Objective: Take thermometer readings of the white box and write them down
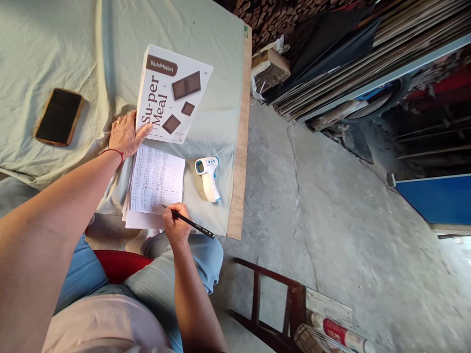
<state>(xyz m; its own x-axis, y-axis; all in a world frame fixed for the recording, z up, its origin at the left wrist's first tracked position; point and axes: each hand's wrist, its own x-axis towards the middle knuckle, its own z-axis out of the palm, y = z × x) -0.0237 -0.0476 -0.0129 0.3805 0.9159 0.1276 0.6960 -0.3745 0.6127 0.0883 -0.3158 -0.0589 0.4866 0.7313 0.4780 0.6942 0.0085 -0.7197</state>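
My left hand [127, 131] grips the lower left corner of a white "Su-per Meal" box [200, 81], its thumb on the front and the other fingers along the side. Just below the box lies a stack of paper sheets [158, 179]; dense handwriting fills much of the top one. In my right hand [177, 225] is a black pencil [198, 227], its tip at the lower right part of the top sheet. To the right of the papers a white and blue infrared thermometer [209, 177] lies on the cloth.
A phone in a brown case [59, 117] lies on the table's left side. Pale green cloth [121, 29] covers the table, leaving a bare wooden edge [240, 162] at right. On the concrete floor [272, 196] stands a dark wooden chair [279, 279]; stacked boards [338, 73] lean at upper right.
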